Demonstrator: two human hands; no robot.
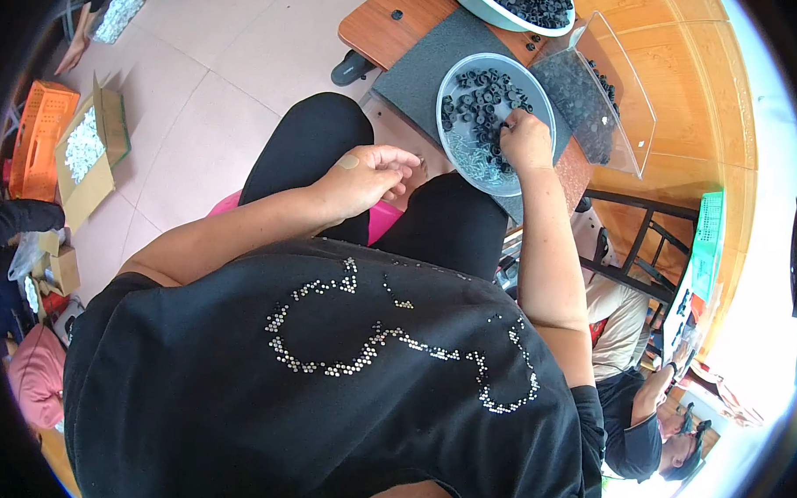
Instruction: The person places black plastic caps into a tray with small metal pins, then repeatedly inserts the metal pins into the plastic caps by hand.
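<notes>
Likely light, stiff and hard to break, the small black parts [487, 87] lie loose in the clear bowl [516, 67] — best taken singly, by the edge. The right hand [523, 141] bends in among them, whether pinching one I cannot tell; the left hand [370, 176] hangs loosely half-spread, well apart.

Steeply down we look from the wearer's head: the black shirt [352, 335] looms nearest, across the lower half; past the knees [306, 136] farther off, upper right, sits the table [376, 24], while fisheye bending curves the wall [733, 103] at right.
</notes>
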